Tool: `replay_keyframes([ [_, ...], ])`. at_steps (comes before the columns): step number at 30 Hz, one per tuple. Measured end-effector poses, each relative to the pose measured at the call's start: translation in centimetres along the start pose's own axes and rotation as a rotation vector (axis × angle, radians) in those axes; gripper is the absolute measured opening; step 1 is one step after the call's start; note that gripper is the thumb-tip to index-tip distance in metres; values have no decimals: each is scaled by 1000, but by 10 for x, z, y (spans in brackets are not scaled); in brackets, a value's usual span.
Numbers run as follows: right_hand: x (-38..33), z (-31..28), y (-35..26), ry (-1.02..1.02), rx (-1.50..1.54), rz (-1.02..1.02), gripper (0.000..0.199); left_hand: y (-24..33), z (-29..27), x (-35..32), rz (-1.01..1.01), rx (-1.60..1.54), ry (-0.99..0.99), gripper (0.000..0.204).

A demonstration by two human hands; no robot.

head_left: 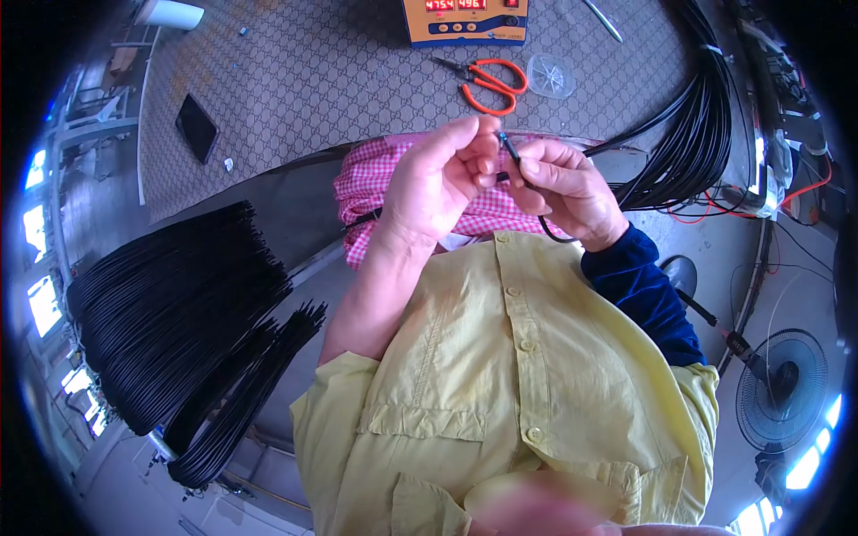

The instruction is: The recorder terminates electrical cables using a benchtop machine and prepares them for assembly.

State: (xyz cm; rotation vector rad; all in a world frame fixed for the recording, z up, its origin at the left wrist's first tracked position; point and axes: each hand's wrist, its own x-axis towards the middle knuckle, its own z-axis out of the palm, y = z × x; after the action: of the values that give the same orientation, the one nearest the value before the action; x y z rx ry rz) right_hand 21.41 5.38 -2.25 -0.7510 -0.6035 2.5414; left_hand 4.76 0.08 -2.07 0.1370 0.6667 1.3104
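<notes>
In front of my chest, my right hand [572, 183] pinches a thin black cable [511, 152] between thumb and fingers. The cable's end points up and away, with a small bluish tip. My left hand [438, 174] is palm up, its fingers curled in at that tip. A dark stretch of cable also shows between the two hands at the left fingers. Below my right hand, the cable bends in a loop. Beyond the hands on the table lie orange-handled cutters [494, 87] and a clear round plastic dish [550, 76].
The patterned table [295, 80] holds a blue-and-yellow device with a red display [466, 22], a black phone [197, 129] and a white roll [170, 14]. Black cable bundles hang at the left [179, 313] and lie at the right [688, 143]. A fan [782, 389] stands lower right.
</notes>
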Motion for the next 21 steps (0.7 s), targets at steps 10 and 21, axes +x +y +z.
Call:
replay_keyframes([
  [10, 14, -6, 15, 38, -199, -259, 5, -34, 10, -11, 417, 267, 186, 18],
  [21, 3, -2, 2, 147, -947, -459, 9, -8, 6, -15, 572, 801, 105, 7],
])
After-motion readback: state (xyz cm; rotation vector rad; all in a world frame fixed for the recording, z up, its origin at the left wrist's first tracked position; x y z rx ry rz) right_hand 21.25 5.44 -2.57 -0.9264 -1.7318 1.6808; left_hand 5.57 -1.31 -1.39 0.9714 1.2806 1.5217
